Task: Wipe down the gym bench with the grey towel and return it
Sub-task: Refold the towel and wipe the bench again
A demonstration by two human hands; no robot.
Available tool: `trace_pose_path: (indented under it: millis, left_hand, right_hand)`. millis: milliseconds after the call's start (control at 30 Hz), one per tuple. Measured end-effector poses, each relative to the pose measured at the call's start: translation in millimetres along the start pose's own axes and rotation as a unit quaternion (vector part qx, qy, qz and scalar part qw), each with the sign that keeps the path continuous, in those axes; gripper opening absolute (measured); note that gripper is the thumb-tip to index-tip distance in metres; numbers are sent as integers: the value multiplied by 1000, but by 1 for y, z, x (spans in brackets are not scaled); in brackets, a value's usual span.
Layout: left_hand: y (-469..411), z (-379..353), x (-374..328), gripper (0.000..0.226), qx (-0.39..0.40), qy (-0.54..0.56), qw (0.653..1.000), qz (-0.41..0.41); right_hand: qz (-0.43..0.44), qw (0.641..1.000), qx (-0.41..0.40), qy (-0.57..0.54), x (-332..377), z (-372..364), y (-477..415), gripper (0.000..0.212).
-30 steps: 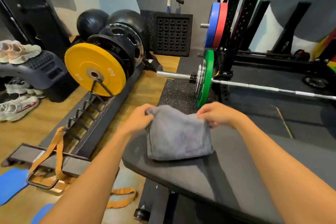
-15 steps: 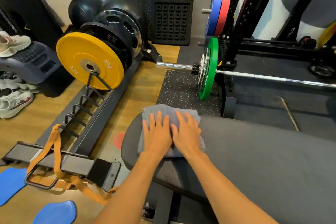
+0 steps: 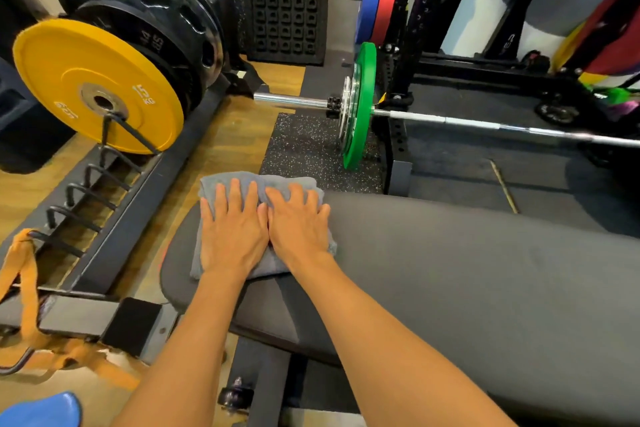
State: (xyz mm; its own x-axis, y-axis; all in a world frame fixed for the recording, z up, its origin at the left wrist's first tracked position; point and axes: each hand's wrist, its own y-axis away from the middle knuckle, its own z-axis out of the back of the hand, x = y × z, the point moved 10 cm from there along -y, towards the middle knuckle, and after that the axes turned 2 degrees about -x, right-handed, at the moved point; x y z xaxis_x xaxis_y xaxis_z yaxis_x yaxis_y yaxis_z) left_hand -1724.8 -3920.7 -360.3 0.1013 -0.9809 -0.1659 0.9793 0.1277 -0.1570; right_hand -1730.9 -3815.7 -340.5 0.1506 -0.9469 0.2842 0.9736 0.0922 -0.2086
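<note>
Bench (image 3: 450,288) end: grey towel (image 3: 221,184) under flat, straight fingers (image 3: 235,194), both hands.

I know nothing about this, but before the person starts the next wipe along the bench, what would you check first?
1. Both hands on the cloth: ok. The left hand and right hand press flat, fingers straight, side by side.
2. Grey towel folded and lying flat: ok.
3. Towel on the bench pad: ok, at its rounded end.
4. Wiping path free: ok. Nothing lies on the visible pad to the right of the hands.
5. Green weight plate on the barbell clear of the bench: ok, it stands apart, beyond the pad's end.
6. Which parts of the pad are already wiped: cannot tell.
</note>
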Motion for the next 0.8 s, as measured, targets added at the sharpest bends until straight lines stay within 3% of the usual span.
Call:
trace_pose_path:
  millis: [167,367,800]
  left_hand:
    - [17,-13,-99,55,13,4,1000,-26]
    - [48,-38,-283,58,29,24,996,-84]
    - [147,-85,-629,61,83,95,959,-255]
  right_hand:
    - [-23,1000,11,-5,-95,29,15,32]
    - [-99,995,9,20,-271,91,48,36]
    - [-265,958,-74,83,-593,212,170,36]
